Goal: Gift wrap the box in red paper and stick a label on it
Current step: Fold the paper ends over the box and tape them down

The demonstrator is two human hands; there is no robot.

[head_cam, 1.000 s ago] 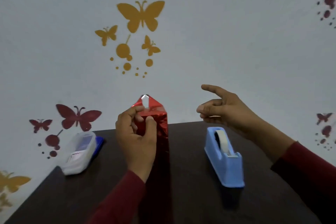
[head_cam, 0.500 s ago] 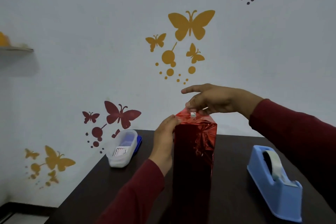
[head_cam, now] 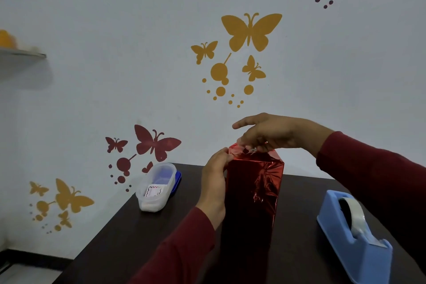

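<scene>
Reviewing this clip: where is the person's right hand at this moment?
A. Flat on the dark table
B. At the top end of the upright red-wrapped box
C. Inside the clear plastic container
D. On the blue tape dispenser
B: the right hand is on the folded top of the red-wrapped box, while the tape dispenser and plastic container sit untouched on either side.

We see the box (head_cam: 253,191) standing upright mid-table (head_cam: 129,233), a tub (head_cam: 156,185) to its left near the wall, the tape dispenser (head_cam: 352,235) on its right.
</scene>
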